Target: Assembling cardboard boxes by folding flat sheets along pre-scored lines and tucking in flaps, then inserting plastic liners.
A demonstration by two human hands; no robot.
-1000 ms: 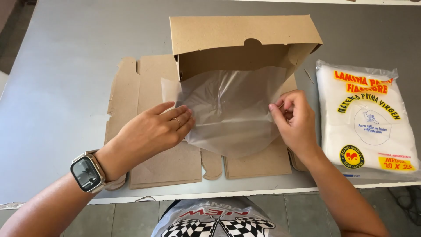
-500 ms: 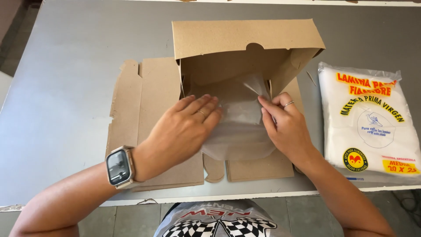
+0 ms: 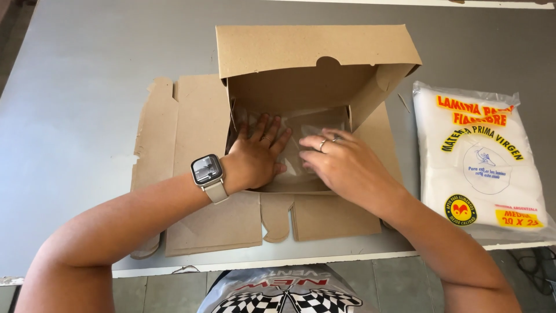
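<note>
Big grey surface (image 3: 87, 116) fills most of the frame. In the middle of it sits an open brown cardboard box (image 3: 313, 58) with its lid standing up toward the top of the frame, and it's resting on a flattened cardboard sheet (image 3: 191, 116) that sticks out to the left and below it. Over at the right edge there's a white plastic pack (image 3: 480, 162) with yellow and red print, lying flat and well apart from the box.

Inside the box there's a clear plastic liner sheet (image 3: 315, 124) covering the bottom — kinda hard to see its edges. Both hands are down in there on it. Left hand (image 3: 258, 153) is flat with fingers spread, pressing the sheet against the floor of the box. Right hand (image 3: 341, 162) is just beside it, palm down, fingers stretched out loosely on the sheet — not pinching anything. Smallest bits: a smartwatch (image 3: 207, 171) on the left wrist, rings (image 3: 329, 142) on the right hand.
</note>
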